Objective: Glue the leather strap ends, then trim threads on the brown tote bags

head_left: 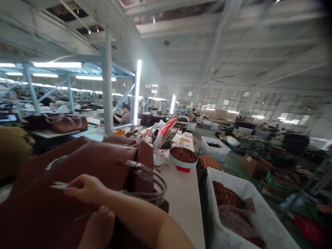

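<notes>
Several brown leather bags [103, 157] stand side by side at the left, one with plastic-wrapped handles [153, 178]. My right hand [84, 188] is closed in a pinch on a small pale tool [60, 185], perhaps snips, over the dark brown surface of the nearest bag. Below it, blurred, my left hand [100, 221] rests close to the same bag; its fingers are hidden, and what it holds, if anything, cannot be made out.
A round tray of brown pieces [183, 155] and a red-and-white fan [166, 133] stand on the long table [181, 193]. White bins [218, 221] line its right side. An ochre sleeve [12, 148] shows at far left; a seated person [126, 114] is farther back.
</notes>
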A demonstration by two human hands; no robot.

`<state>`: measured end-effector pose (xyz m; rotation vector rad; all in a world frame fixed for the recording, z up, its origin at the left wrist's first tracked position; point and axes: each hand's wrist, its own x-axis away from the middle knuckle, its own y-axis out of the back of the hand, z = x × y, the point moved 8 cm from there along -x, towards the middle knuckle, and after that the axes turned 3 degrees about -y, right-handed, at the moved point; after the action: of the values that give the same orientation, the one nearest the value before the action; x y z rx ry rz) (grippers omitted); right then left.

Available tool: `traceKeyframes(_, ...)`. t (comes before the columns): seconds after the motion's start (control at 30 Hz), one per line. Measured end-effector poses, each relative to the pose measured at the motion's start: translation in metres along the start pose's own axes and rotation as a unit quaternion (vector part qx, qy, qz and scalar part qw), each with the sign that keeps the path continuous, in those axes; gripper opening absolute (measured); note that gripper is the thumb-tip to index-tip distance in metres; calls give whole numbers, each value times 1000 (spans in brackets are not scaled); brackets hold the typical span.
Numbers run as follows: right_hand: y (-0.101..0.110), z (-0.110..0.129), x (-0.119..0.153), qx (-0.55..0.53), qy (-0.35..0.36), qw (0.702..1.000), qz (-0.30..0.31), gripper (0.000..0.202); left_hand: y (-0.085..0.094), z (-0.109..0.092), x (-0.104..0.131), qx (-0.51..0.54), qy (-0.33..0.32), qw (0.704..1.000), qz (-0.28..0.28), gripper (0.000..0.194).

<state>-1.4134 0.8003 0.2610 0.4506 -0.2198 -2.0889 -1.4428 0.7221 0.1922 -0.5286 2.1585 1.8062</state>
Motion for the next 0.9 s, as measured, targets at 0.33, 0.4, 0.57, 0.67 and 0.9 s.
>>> traceKeyframes(0.33,53,-111,12,-51,-103,993,-7,34,78,96,130,-66,208,969,-112,49)
traceKeyframes(0.4,48,-109,22,-34,-88,995,10,33,71,103,128,-39,216,973,-68,51)
traceKeyframes(0.57,35,-102,46,29,-53,997,42,23,55,91,125,35,204,977,45,56)
traceKeyframes(0.67,37,-109,53,53,-51,997,37,20,57,85,138,48,215,974,49,51)
traceKeyframes(0.9,7,-75,83,130,4,986,99,20,47,87,165,113,235,965,-20,26)
